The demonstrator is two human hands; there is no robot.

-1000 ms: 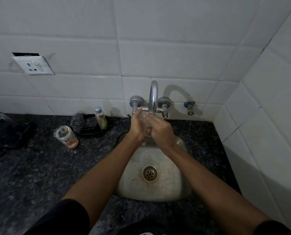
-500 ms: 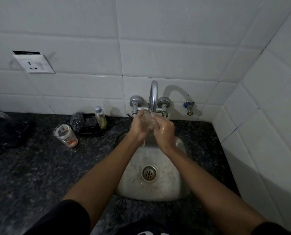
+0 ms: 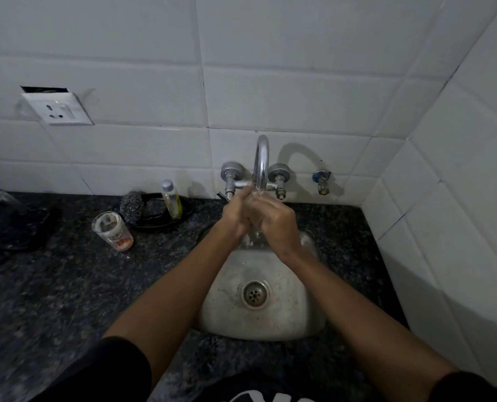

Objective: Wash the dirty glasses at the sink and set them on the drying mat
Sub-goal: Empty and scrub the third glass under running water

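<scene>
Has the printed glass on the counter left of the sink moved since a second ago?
No. The printed glass stands in the same spot, just in front and left of the black dish holding the scrubber, as before; only the camera shifted slightly.

place: home kitchen | cues: steel sink, granite counter, tiled wall
</scene>
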